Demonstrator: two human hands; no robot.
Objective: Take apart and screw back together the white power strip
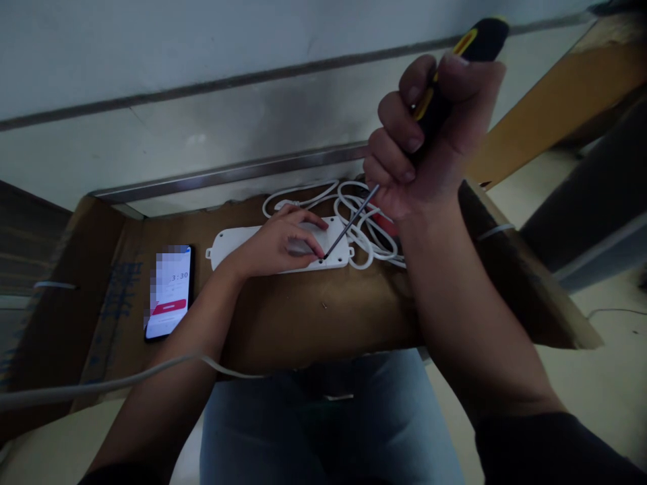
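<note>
A white power strip (235, 244) lies face down on a flattened cardboard box (303, 316). My left hand (283, 242) rests on top of it, fingers curled and pressing it down. My right hand (429, 141) is wrapped in a fist round the black-and-yellow handle of a screwdriver (470, 50). The thin metal shaft slants down to the left, and its tip sits at a spot on the strip's right end, just beside my left fingertips. The strip's white cord (354, 215) lies coiled behind and to the right of it.
A phone (170, 291) with a lit screen lies on the cardboard to the left. A grey cable (126, 380) runs across the near edge. A small screw (324, 306) lies on the cardboard. My legs in jeans (328, 424) are below. A wall stands behind.
</note>
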